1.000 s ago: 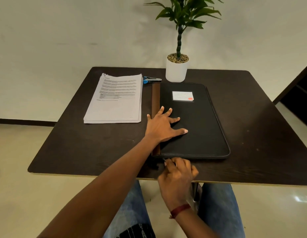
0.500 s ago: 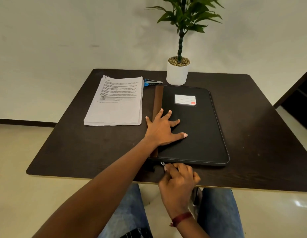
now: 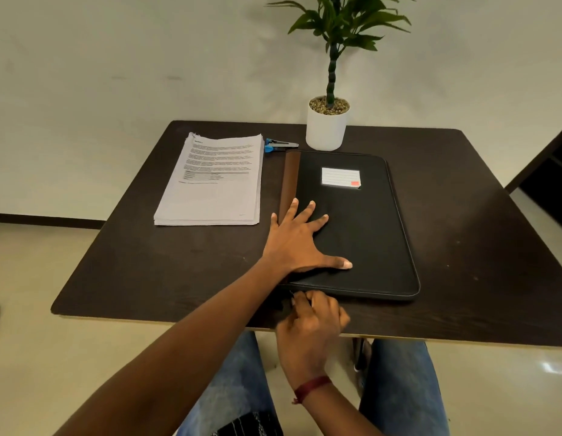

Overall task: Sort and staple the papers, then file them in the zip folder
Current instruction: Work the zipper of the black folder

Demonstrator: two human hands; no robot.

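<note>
ok so the zip folder [image 3: 352,221] lies flat on the table [image 3: 478,215], long axis running away from me, brown spine on the left. My left hand [image 3: 300,243] is spread wide and flat on the cover near the spine, pinning it down. My right hand [image 3: 311,322] is at the near-left corner, fingers curled tight around what looks like the zip pull [image 3: 291,293]. It's tiny and half hidden, so I'm not 100% sure.

What matters here: I reckon the zip track runs off to the right from that hand along the folder's near edge, then bends round the near-right corner and heads up the far side. So the pull should go sideways to the right, and the right hand is the one sitting on it. There's bare table to the right, so that's fine. The near edge sits close to the table's front lip though, so my knuckles don't get much room.

The papers [image 3: 210,184] sit stacked to the left, apart from the folder. The stapler [image 3: 278,145] lies just beside its far-left corner, and the plant pot [image 3: 327,127] stands just behind its far edge.
</note>
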